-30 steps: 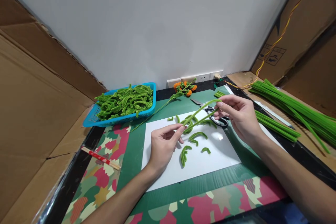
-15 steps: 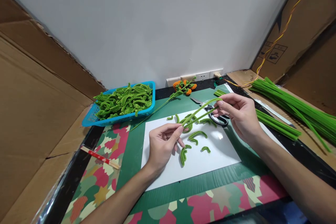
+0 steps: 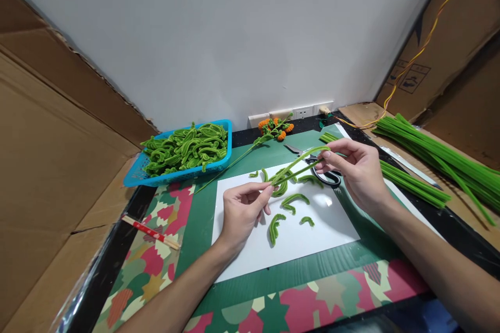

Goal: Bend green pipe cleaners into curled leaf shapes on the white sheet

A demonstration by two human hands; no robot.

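Green fuzzy stems (image 3: 299,165) stretch between my two hands above a white sheet (image 3: 250,263). My left hand (image 3: 245,210) pinches their lower left ends between thumb and fingers. At the upper right, the fingers of my right hand (image 3: 353,169) grip the other ends, where the stems bend. On the sheet lie several short curled green pieces, among them one (image 3: 296,199) below the stems and another (image 3: 273,229) near my left hand. Black-handled scissors (image 3: 332,179) lie behind the stems, partly hidden by my right hand.
A blue basket (image 3: 228,140) heaped with curled green pieces stands at the back left. Orange flowers on a green stem (image 3: 263,138) lie behind the sheet. Chopsticks (image 3: 150,232) are at the left; green stem bundles (image 3: 441,158) lie at the right, by cardboard.
My left hand has shifted very slightly, its fingers drawn a little closer together on the stems. My right hand holds nearly the same pose.
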